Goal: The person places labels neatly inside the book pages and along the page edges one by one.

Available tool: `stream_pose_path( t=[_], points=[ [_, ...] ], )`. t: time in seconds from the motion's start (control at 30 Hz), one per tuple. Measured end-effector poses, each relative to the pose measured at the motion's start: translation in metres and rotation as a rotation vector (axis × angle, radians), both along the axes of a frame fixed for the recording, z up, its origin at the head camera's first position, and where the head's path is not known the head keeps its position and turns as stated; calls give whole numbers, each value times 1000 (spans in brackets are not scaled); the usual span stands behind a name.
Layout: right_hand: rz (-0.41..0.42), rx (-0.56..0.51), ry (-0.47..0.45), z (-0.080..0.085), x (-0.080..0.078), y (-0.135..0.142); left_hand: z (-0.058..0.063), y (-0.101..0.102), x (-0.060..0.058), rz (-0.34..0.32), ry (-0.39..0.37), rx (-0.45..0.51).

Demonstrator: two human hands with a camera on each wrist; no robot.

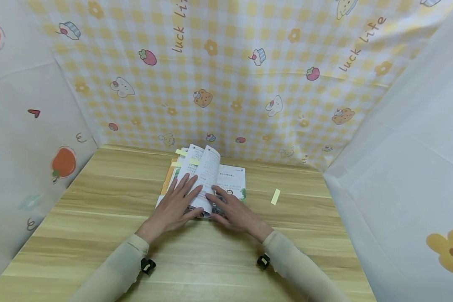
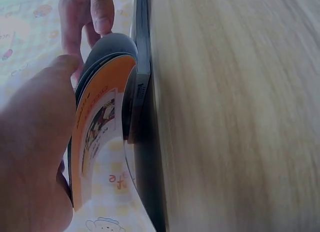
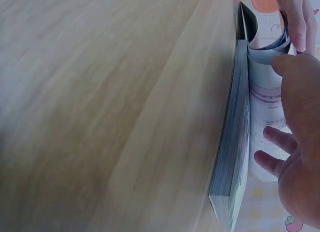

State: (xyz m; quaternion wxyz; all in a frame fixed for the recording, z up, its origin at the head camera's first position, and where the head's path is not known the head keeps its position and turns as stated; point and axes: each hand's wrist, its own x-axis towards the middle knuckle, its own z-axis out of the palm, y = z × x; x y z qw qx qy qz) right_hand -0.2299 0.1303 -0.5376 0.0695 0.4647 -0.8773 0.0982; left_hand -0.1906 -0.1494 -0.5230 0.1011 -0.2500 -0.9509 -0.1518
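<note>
An open book [image 1: 231, 173] with printed text and pictures lies on the table, its thick right-hand block flat. Several turned pages [image 1: 210, 165] arch up near the middle and curve over to the left. My left hand [image 1: 173, 207] rests on the left pages, fingers spread and fairly straight. With extended fingers, my right hand [image 1: 235, 212] touches the curved page from the right. Pale yellow sticky strips [image 1: 176, 164] poke out of the left pages. In the left wrist view, an orange-edged page [image 2: 102, 99] bows beside the left thumb. The right wrist view shows the page block [image 3: 232, 142] side-on.
A loose pale yellow strip [image 1: 275, 196] lies on the wooden table [image 1: 298, 235], right of the book. Behind the table hangs a yellow checked cloth [image 1: 234, 75], with white sheets [image 1: 392, 167] at both sides. Small black devices [image 1: 263, 261] sit at both wrists.
</note>
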Motion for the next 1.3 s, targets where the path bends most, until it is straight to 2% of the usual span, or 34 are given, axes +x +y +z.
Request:
stream_pose_path(
  t=[0.2,0.37,0.57,0.73,0.87,1.07,1.3],
  points=[
    [15,25,-31,-1,2,-7,-1,-5,2,44,22,-31],
    [24,48,-23,-3,2,-10,-2,-8,3,61,46,-36],
    [34,70,-32,-5,1,-11,-5,-10,3,61,-2,-52],
    [10,128,-107,-2,2,-11,-9,-10,1,50,-30,-45],
    [4,164,-127,0,3,-11,-11,-10,1,34,-41,-32],
    [1,182,-154,2,2,-9,-14,-8,-2,-7,-31,-5],
    [8,173,-188,4,0,-8,-16,-2,-7,-36,-44,-15]
  ],
)
